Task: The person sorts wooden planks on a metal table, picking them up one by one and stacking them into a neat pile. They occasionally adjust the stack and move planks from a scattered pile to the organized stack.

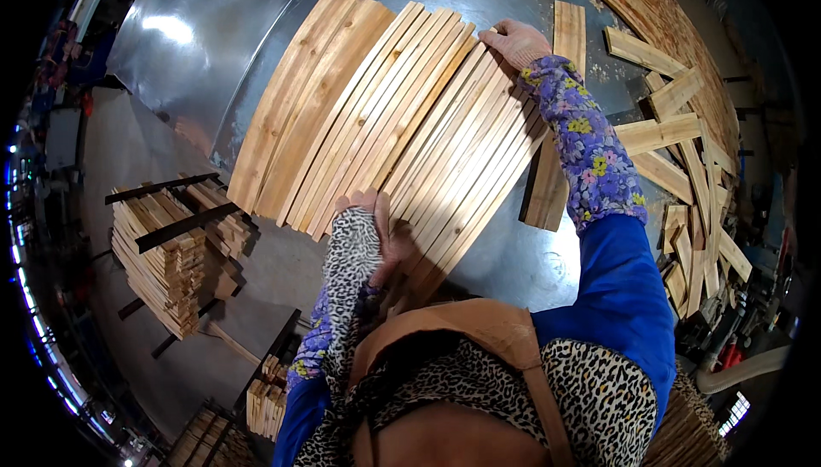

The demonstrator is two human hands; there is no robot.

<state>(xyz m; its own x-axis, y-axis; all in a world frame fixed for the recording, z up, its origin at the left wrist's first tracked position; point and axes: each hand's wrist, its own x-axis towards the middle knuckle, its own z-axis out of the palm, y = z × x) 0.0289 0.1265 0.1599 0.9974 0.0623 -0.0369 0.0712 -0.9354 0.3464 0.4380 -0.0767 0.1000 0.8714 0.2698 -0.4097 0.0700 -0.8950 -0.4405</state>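
A row of wooden strips [359,121] stands on edge, packed side by side on a metal tabletop, with a few wider boards [304,112] lying flat at its left end. My right hand [517,42], in a pale knit glove, is closed over the far ends of the strips, thumb and fingers at the edge. At the near ends, my left hand [380,227] rests with its fingers stretched out against the wood; leopard-print cloth covers part of its back. Some of the left palm and thumb is hidden.
Loose boards [658,133] lie in a jumble at the right, beside a curved wood-panel edge [676,31]. One board [547,185] lies under my right forearm. Bundled wood stacks [162,253] stand on the floor at the left. The metal tabletop [205,31] extends to the far left.
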